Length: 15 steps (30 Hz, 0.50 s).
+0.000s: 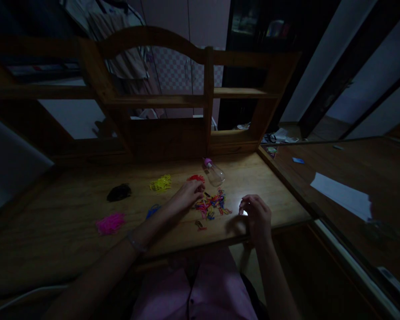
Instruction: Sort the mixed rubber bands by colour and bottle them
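Observation:
My left hand (pixel 190 194) reaches over the desk with its fingers bent together, between a red pile of rubber bands (pixel 196 178) and a mixed, many-coloured pile of rubber bands (pixel 215 203). Anything between its fingertips is too small to make out. To the right of the mixed pile, my right hand (pixel 259 217) is held low with curled fingers and thumb. A bright glare shows beside its fingertips, and what they pinch, if anything, is unclear. Separate yellow (pixel 161 183), black (pixel 119 192), pink (pixel 110 223) and blue (pixel 153 210) piles of bands lie to the left.
A clear bottle (pixel 216 176) with a pink cap lies behind the mixed pile. Wooden shelving (pixel 166 101) rises along the desk's (pixel 70 249) back edge. At right, beyond a raised wooden edge, white paper (pixel 342 195) and a blue card (pixel 298 160) lie on a brown surface.

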Each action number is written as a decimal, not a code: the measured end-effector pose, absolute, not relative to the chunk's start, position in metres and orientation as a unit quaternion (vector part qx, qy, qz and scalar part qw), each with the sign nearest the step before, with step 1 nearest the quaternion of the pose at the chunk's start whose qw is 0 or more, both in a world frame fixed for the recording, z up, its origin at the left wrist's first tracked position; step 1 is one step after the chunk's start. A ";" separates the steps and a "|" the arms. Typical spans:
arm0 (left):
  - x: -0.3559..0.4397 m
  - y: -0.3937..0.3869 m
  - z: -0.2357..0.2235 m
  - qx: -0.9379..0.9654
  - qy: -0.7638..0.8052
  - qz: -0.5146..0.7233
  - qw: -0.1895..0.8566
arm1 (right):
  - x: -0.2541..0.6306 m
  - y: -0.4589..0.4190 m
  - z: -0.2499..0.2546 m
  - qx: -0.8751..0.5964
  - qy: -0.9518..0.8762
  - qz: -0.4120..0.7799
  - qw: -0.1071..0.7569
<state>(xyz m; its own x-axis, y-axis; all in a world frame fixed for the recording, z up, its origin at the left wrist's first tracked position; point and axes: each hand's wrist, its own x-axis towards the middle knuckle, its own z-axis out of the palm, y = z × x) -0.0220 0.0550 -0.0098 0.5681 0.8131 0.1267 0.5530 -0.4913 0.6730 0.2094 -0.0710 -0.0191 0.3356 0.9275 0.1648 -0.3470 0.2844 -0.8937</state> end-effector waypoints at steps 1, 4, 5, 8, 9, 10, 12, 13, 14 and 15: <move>-0.022 0.055 -0.010 0.836 0.408 0.213 0.299 | 0.209 -0.070 -0.021 -0.410 -0.366 0.450 0.704; -0.025 0.054 -0.009 0.835 0.406 0.184 0.323 | 0.207 -0.068 -0.026 -0.439 -0.366 0.453 0.685; -0.027 0.053 -0.009 0.834 0.405 0.173 0.332 | 0.207 -0.068 -0.027 -0.445 -0.367 0.451 0.681; -0.032 0.048 -0.003 0.831 0.405 0.147 0.352 | 0.207 -0.067 -0.027 -0.451 -0.375 0.450 0.674; -0.033 0.047 0.001 0.832 0.408 0.143 0.348 | 0.208 -0.067 -0.027 -0.449 -0.377 0.451 0.673; -0.034 0.045 0.005 0.833 0.414 0.145 0.337 | 0.208 -0.067 -0.026 -0.446 -0.377 0.453 0.674; -0.031 0.043 0.013 0.838 0.425 0.156 0.303 | 0.209 -0.067 -0.026 -0.436 -0.373 0.456 0.680; -0.028 0.042 0.016 0.842 0.427 0.163 0.288 | 0.210 -0.068 -0.026 -0.430 -0.369 0.458 0.685; -0.025 0.042 0.018 0.846 0.423 0.169 0.276 | 0.210 -0.068 -0.026 -0.423 -0.364 0.460 0.691; -0.020 0.042 0.019 0.852 0.414 0.174 0.271 | 0.210 -0.068 -0.026 -0.418 -0.359 0.462 0.695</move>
